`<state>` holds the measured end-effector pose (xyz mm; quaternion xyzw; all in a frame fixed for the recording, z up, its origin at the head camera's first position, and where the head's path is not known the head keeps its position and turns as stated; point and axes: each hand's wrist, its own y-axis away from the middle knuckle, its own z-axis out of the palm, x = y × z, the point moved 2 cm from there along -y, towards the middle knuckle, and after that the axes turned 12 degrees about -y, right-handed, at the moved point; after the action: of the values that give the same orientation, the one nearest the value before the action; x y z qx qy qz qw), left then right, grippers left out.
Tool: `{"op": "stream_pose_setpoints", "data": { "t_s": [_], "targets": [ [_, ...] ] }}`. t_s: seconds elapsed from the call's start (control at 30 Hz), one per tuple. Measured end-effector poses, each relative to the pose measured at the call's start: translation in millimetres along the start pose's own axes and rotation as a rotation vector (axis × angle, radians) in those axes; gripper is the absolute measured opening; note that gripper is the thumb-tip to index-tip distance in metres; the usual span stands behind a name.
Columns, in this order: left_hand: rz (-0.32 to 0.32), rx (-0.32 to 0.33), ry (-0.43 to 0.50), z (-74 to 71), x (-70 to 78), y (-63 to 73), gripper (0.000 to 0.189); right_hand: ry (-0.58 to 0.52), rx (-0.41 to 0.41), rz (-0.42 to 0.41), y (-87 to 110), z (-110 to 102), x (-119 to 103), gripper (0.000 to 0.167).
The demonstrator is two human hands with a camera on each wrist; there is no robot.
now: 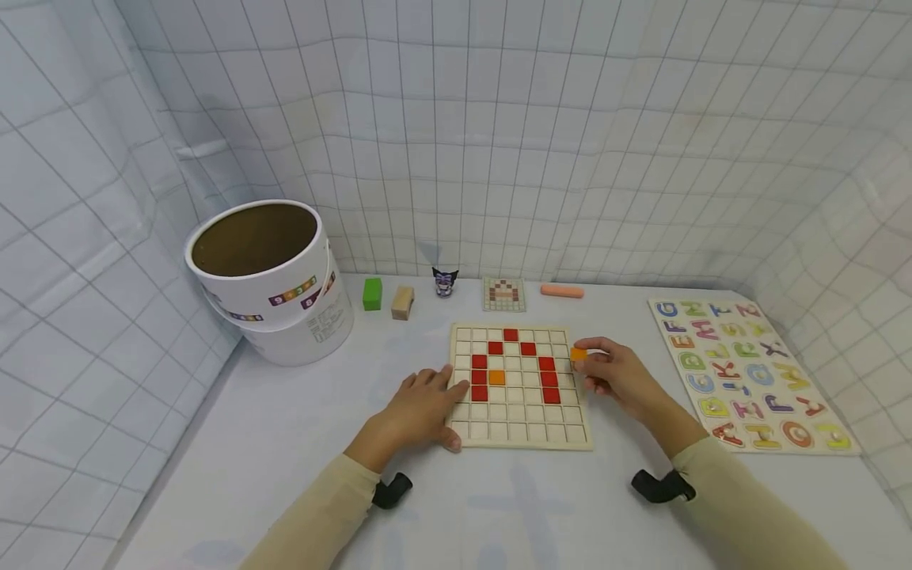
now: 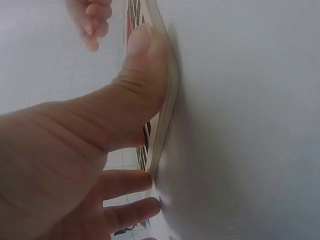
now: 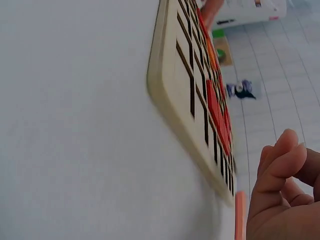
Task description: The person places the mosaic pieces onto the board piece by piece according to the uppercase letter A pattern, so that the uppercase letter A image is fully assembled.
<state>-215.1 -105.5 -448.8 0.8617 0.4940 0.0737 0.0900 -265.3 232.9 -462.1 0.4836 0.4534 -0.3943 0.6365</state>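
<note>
A pale wooden grid board [image 1: 518, 432] lies on the table, with several red tiles [image 1: 546, 378] in an arch and one orange tile [image 1: 496, 378] inside the arch's left side. My left hand [image 1: 420, 408] rests along the board's left edge, fingers spread; in the left wrist view its thumb [image 2: 142, 65] lies against the rim. Beside the board's upper right edge, my right hand [image 1: 618, 376] pinches another orange square tile [image 1: 578, 354] between thumb and fingers. That tile is hidden in the right wrist view.
Behind the board lie a small pattern card [image 1: 503, 294], an orange stick [image 1: 562, 291], a purple-and-black figurine [image 1: 445, 283], a wooden block [image 1: 402, 303] and a green block [image 1: 373, 294]. A white bucket [image 1: 313, 328] stands left; an alphabet board [image 1: 701, 385] lies right.
</note>
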Motion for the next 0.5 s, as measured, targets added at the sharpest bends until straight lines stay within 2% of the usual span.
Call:
{"op": "stream_pose_setpoints", "data": {
  "t_s": [0.1, 0.2, 0.33, 0.5],
  "targets": [
    [0.001, -0.003, 0.005, 0.6, 0.2, 0.5, 0.096, 0.026, -0.045, 0.022, -11.4, 29, 1, 0.044],
    [0.0, 0.001, 0.006, 0.6, 0.4, 0.3, 0.096, 0.113, -0.08, 0.03, -21.4, 54, 3, 0.04],
    [-0.002, -0.001, -0.001, 1.5, 0.1, -0.3, 0.096, 0.382, -0.101, 0.005, -29.2, 77, 6, 0.033],
    [0.001, -0.001, -0.005, 1.4, -0.2, -0.3, 0.096, 0.697, -0.063, -0.056, -30.8, 95, 3, 0.025]
  ]
}}
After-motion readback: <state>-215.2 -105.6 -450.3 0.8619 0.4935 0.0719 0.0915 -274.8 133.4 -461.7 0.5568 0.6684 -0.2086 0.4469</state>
